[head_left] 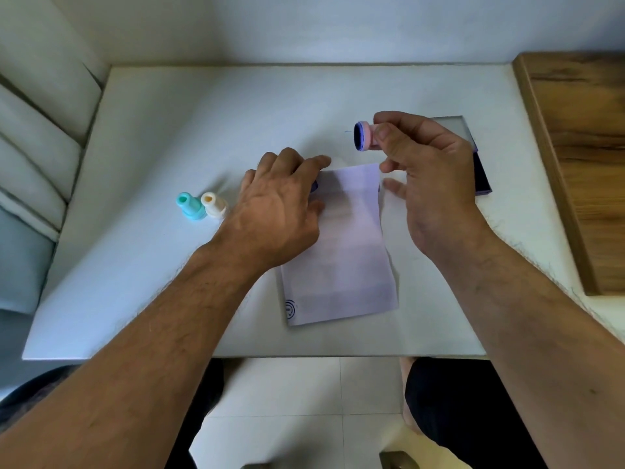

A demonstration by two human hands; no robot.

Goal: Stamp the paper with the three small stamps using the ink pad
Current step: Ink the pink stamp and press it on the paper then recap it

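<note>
Pinching the pink stamp (pixel 363 136), the right hand (pixel 436 184) hides most of the ink pad (pixel 482 174); left hand (pixel 280 211) flat.

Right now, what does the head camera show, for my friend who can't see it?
The right hand pinches a pink stamp, inky face sideways, above the paper, which the left hand holds flat. A teal stamp and cream stamp stand left; the ink pad lies right.

No readable text or numbers

The paper (pixel 341 245) carries a round blue stamp mark (pixel 290 308) at its near-left corner, well away from any fingers; its inner characters are too blurred to read.
</note>
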